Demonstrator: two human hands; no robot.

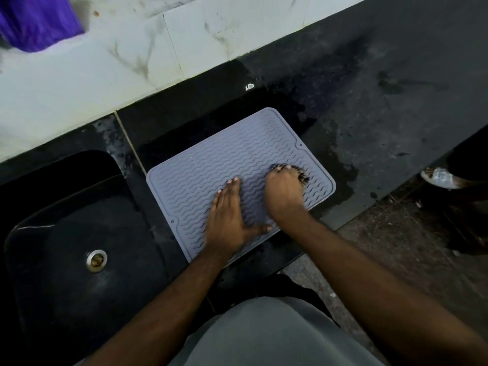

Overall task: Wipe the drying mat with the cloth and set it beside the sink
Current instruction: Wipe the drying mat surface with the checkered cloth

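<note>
Silicone-looking drying mat likely flexing, slippery wet; pinning flat with open left hand, scrubbing with right hand bunching dark cloth; lifting by edge.

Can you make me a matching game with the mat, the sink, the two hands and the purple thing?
Things:
1. drying mat
2. sink
3. left hand
4. right hand
5. purple fabric

Descriptions:
A. black, with a metal drain
B. lies flat, fingers straight, on the mat
C. top left corner, by the white tiles
D. grey with wavy ridges, on the dark counter
E. presses a dark cloth on the mat

Pairs: 1-D, 2-A, 3-B, 4-E, 5-C
</note>
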